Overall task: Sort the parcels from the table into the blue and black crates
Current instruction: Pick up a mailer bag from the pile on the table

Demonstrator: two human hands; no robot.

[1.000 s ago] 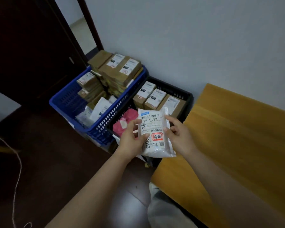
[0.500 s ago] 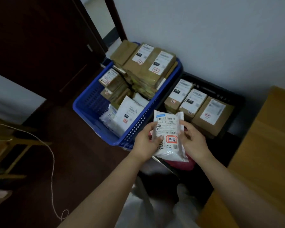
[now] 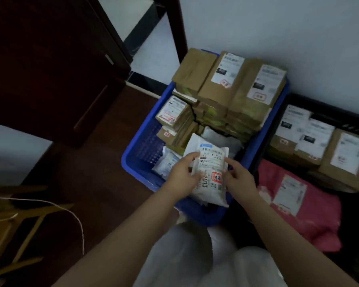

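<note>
- Step in hand, as I judge it: placing one white parcel [image 3: 210, 172] into the blue crate [image 3: 137, 160]. The parcel hangs over the crate's near corner, above the white bags [image 3: 166, 164] already lying inside, and is not yet let go.
- Left hand [image 3: 183, 177] grips the parcel's left edge, thumb on the label face and fingers curled behind it.
- Right hand [image 3: 239, 179] pinches the parcel's right edge, fingertips on the label side.
- Both forearms reach forward and down from the bottom of the view and meet over the crate's near wall.
- The next move likely calls for lowering the parcel onto the white bags in the crate's near half, since the brown boxes [image 3: 226, 90] fill the far half in a tall stack, then opening both hands together so it lies flat.
- The black crate [image 3: 327, 108] stands just right of the blue crate, holding more brown boxes and a pink bag [image 3: 311, 216].
</note>
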